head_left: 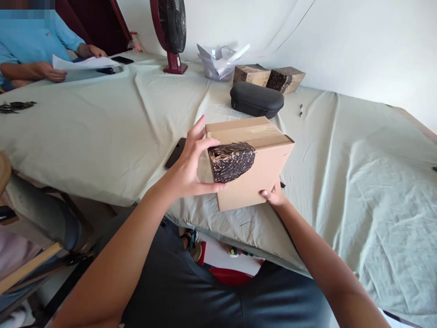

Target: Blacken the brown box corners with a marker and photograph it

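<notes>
We have the box (247, 180) in front of us, tilted, at the near edge of the table; we cannot tell whether its underside meets the cloth (109, 136). Our right hand (276, 197) grasps it at the lower right, thumb laid on the broad front face and the other fingers out of sight behind. Our left hand (186, 171) curves in a wide C at the opposite side, one digit touching the upper edge of a dark, pale-flecked patch (235, 163) and another touching just below it; a gap shows between palm and box, and we cannot tell whether this hand bears any weight. The patch covers the upper left corner of the front face. Clear tape runs along the box's top. Just beyond our left hand lies a phone (175, 154), partly hidden by it. Behind the box sits a black case (256, 99), and behind that stand a carton (251, 74) and a second carton (288, 79), both with dark markings. To their left are a clear tub (213, 70) filled with papers and a dark red fan (174, 27). At far left, a person in a blue shirt (32, 43) holds white sheets (80, 64) over the table.
</notes>
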